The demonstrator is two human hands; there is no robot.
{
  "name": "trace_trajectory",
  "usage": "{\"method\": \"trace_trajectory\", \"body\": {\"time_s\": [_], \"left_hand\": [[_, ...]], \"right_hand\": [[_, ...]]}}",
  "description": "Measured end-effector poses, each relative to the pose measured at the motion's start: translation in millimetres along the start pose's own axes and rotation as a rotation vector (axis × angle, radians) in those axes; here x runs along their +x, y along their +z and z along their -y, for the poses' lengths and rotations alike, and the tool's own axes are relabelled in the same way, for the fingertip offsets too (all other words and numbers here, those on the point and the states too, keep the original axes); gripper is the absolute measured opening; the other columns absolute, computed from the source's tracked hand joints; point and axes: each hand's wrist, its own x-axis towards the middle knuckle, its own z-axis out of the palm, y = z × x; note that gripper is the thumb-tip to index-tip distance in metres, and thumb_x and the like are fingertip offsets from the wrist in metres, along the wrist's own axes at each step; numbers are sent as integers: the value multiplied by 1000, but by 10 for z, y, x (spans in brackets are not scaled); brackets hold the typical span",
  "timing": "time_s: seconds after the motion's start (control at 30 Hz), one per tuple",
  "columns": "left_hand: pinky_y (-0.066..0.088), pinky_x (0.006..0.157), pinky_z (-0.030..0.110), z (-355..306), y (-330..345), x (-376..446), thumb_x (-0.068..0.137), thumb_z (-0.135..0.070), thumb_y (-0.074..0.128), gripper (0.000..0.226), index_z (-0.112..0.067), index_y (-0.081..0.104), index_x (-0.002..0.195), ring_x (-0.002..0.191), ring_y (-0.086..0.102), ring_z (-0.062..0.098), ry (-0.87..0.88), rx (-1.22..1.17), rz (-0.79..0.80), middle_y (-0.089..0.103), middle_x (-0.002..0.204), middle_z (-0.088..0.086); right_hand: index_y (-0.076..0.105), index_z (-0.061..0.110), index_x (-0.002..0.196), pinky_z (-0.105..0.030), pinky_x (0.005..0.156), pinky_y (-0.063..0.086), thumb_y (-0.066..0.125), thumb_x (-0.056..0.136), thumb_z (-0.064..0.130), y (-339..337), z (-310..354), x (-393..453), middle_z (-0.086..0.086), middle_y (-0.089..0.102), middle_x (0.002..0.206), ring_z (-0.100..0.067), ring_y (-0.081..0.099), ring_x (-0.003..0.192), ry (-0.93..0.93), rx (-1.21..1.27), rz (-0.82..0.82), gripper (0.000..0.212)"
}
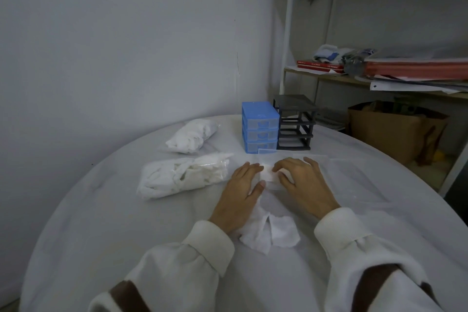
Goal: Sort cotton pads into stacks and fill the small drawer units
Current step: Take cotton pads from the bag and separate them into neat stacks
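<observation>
Both hands lie palm-down near the middle of the frame, on either side of a small stack of cotton pads (268, 175). The left hand (241, 191) has its fingers nearly straight and together, resting against the stack's left edge with the thumb touching its lower corner. The right hand (302, 182) has its fingers gently bent over the stack's right edge, fingertips pressing on top of it; whether it truly pinches the pads cannot be told.

The stack is white and squarish and seems to sit in a clear plastic drawer (274, 186) whose edges barely show. Its long axis cannot be told.

Below the hands lie loose white pads (272, 233), crumpled and ragged-edged. At left centre two clear bags of pads (182, 176) (193, 135) lie with their long axes running lower left to upper right. Above the hands stand a blue drawer unit (259, 126), drawer fronts facing the camera, and touching its right side a black frame (296, 123) with open slots. All rest on a round table with a white cloth (101, 223).
</observation>
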Motion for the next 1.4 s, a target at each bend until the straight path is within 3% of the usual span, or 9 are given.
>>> {"method": "trace_trajectory", "body": {"time_s": [0.1,0.2,0.43,0.6,0.83,1.07,1.17,1.27,1.4], "left_hand": [[23,98,5,-22,-96,-53,97,-15,46,30,-16,53,126,124,42,10,-17,-65,-8,51,130,-2],[35,90,5,-83,-212,-127,94,-5,49,25,-15,62,113,108,52,7,-46,-145,46,58,112,-5],[37,79,8,-55,-360,-356,88,-3,57,27,-16,65,110,101,54,13,-61,-25,133,58,102,-7],[28,92,15,-101,-348,-453,75,-28,45,56,-18,55,129,115,49,23,19,172,245,60,122,9],[29,83,18,-61,-280,-430,62,-50,31,71,-17,63,117,99,52,20,117,248,191,63,105,6],[40,71,31,-18,-241,-399,69,-45,50,41,-9,67,79,77,53,21,96,128,28,61,78,4],[39,67,20,-60,-296,-389,80,-23,66,9,-18,61,74,72,54,12,-7,-117,-46,60,72,-4],[39,62,8,-47,-330,-372,83,-7,67,19,-20,57,74,65,54,0,-108,-242,-147,61,70,-9],[44,65,13,-25,-360,-362,81,-3,65,17,-20,60,80,67,58,5,-151,-297,-192,67,77,-2]], "right_hand": [[66,15,95,-29,89,42,53,90,7,-56,63,-30,2,65,96,-12,57,87,-86,55,-66,16],[67,17,92,-20,73,41,53,90,9,-120,169,-102,4,63,92,-10,56,81,-93,83,48,16],[64,27,102,-31,85,51,60,79,10,-173,240,-251,9,63,101,-11,60,90,-44,124,435,29],[50,27,123,-33,91,48,64,77,15,-135,223,-322,7,57,113,-14,55,103,-34,89,557,49],[63,20,98,-26,81,47,66,77,10,-106,196,-329,2,57,89,-18,56,87,-13,165,535,24],[52,29,75,-7,66,37,63,83,8,-175,180,-325,4,58,88,-8,52,82,-41,249,457,24],[53,25,73,-10,68,40,59,79,-3,-233,198,-331,5,61,80,-11,55,76,-51,375,306,29],[58,19,78,-10,65,40,58,81,-4,-271,222,-334,6,62,80,-2,52,69,-32,492,174,23],[61,15,71,-11,59,37,52,84,-5,-311,239,-340,11,57,68,2,48,61,-20,531,62,25]]}}
